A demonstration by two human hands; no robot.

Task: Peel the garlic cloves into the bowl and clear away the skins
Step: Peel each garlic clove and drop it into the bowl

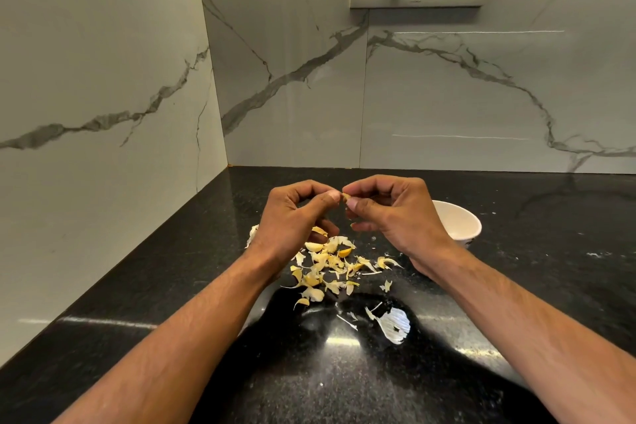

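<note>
Here, two bare hands meet above the black speckled stone counter (516, 286): the left hand (292, 217) and right hand (395, 213) both pinch one small yellowish garlic clove (346, 196) between fingertips. One white round ceramic bowl (457, 222) sits just behind the right hand. A scatter of pale papery skins (330, 265), too many to count, lies beneath, with one larger white husk (395, 323) nearer.

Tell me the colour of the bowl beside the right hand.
White; the bowl shows best in the head view.
</note>
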